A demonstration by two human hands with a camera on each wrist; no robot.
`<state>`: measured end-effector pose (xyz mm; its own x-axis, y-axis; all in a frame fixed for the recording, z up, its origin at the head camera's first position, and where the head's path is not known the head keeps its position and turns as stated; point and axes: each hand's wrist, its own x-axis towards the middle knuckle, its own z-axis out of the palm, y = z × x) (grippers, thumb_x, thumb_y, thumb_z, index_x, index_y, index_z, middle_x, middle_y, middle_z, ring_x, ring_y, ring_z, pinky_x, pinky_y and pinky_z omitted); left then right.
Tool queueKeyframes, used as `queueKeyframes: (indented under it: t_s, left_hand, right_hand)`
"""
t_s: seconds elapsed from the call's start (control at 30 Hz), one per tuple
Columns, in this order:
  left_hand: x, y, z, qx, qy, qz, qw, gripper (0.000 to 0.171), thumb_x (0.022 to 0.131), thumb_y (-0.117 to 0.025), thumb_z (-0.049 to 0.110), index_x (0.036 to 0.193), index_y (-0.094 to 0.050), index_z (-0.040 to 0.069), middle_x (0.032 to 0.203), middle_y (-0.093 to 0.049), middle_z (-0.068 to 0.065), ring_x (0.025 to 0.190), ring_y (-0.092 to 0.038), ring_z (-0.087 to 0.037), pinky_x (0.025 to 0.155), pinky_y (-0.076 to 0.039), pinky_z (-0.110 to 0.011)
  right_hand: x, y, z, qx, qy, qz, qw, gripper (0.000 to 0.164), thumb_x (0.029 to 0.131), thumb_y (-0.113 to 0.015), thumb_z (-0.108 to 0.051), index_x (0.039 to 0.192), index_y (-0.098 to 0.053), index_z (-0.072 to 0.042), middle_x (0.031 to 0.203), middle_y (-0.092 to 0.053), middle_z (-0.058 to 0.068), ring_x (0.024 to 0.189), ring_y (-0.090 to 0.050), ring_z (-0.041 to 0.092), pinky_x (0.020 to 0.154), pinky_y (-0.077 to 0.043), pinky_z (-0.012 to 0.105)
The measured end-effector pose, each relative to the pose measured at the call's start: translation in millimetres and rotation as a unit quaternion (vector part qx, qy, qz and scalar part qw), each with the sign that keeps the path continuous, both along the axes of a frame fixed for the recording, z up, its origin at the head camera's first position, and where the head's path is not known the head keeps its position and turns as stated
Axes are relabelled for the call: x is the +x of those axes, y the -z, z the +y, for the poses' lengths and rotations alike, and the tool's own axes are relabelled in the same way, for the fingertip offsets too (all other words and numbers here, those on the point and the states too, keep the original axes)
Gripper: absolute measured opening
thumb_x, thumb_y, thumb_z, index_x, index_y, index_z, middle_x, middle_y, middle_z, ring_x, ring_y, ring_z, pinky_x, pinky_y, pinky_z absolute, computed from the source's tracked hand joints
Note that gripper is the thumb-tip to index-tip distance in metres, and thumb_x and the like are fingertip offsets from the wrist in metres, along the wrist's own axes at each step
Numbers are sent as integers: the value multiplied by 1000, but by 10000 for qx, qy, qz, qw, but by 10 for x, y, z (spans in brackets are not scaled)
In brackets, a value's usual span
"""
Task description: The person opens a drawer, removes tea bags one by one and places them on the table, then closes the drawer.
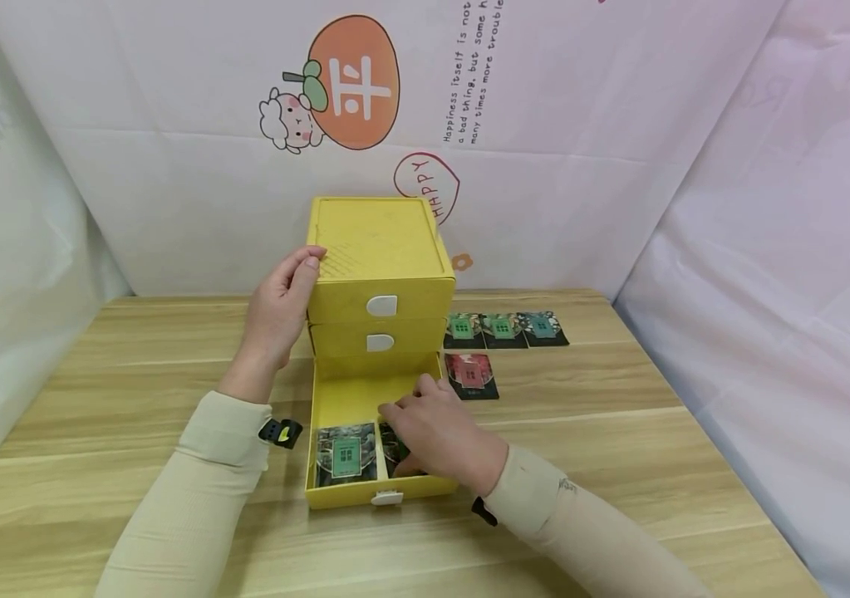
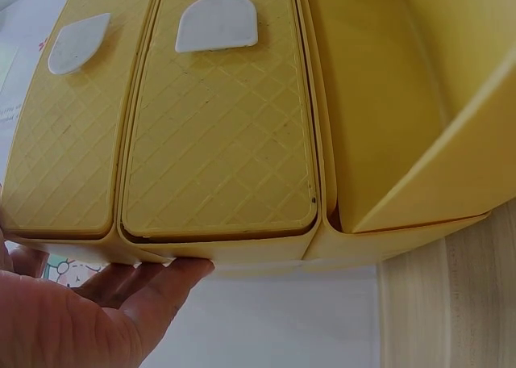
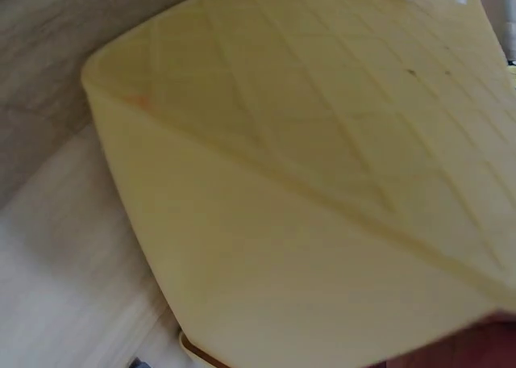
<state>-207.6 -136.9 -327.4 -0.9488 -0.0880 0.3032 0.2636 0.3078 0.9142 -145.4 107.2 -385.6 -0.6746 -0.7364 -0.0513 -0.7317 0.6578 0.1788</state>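
Observation:
A yellow three-drawer box [image 1: 383, 241] stands on the table with its bottom drawer [image 1: 338, 390] pulled out. My left hand [image 1: 278, 307] rests against the box's left side, near the top front corner. In the left wrist view, the fingers of the left hand [image 2: 121, 311] lie along that side. My right hand [image 1: 443, 432] reaches into the open drawer, its bent fingers and thumb about a dark square sachet [image 1: 392, 448], mostly hidden under the hand. Beside it in the drawer lies a sachet with a green label [image 1: 346, 455]. The right wrist view shows chiefly the drawer's outside [image 3: 266, 190].
Right of the box, three sachets with green or teal labels [image 1: 503, 330] lie in a row. A red-labelled sachet [image 1: 473, 376] lies nearer. The upper drawers with white tabs [image 1: 381, 306] are closed. A printed white cloth [image 1: 529, 208] hangs behind the wooden table [image 1: 604, 465].

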Motion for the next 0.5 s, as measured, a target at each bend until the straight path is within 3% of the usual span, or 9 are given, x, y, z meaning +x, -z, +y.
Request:
queueKeyframes:
  t_s: [0.17, 0.3, 0.4, 0.5]
  left_hand:
    - [-10, 11, -3, -2, -35, -5, 10000, 55, 109, -43, 57, 150, -57, 24, 157, -53, 1, 145, -46, -22, 117, -39, -50]
    - [-16, 13, -8, -8, -60, -21, 10000, 55, 109, -42, 57, 150, -57, 24, 157, -53, 1, 144, -46, -22, 116, -39, -50]
    - [-12, 10, -8, -29, -67, -16, 10000, 55, 108, -42, 58, 150, -57, 25, 156, -53, 1, 144, -46, -22, 116, -40, -50]
    - [-9, 6, -4, -25, -61, -1, 10000, 54, 109, -43, 57, 150, -57, 25, 156, -54, 2, 144, -47, -22, 116, -39, -49]
  right_hand:
    - [-17, 42, -10, 65, -76, 156, 9998, 72, 69, -85, -68, 124, -71, -23, 90, -74, -8, 77, -38, 15, 72, -22, 34]
    - [-32, 63, -3, 32, -119, 274, 9995, 62, 67, -85, -69, 108, -72, -24, 68, -58, -10, 74, -32, 15, 70, -18, 34]
    - [-39, 74, 2, 35, -152, 351, 9993, 57, 66, -86, -69, 99, -70, -25, 62, -48, -9, 72, -30, 15, 70, -17, 34]
    - [-41, 78, 0, 43, -160, 424, 9990, 56, 65, -86, -70, 95, -70, -25, 63, -47, -9, 71, -31, 15, 69, -17, 34]
